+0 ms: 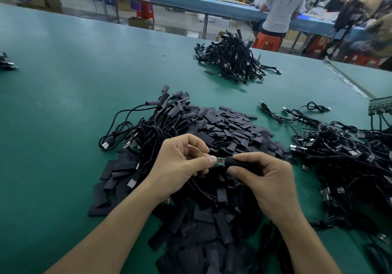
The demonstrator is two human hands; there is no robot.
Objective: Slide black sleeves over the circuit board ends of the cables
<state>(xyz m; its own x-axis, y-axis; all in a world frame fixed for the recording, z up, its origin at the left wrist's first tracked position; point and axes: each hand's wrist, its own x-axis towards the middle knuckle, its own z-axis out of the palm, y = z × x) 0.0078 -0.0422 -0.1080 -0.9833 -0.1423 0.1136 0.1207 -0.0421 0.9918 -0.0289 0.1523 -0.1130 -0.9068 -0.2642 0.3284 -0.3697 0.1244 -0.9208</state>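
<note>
Just above a heap of loose sleeves (233,129) on the green surface (63,83), the left hand (182,163) pinches a cable's circuit board (219,161) and the right hand (269,178) pinches a black sleeve (237,161) at the board's tip, the two best held in line and slid straight together.

Left hand (180,163) pinches circuit board (219,161); right hand (265,178) holds black sleeve (235,161) at its end.

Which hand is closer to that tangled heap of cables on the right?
Right. The right hand is just left of the cable heap; the left hand is farther left, past the right one.
</note>
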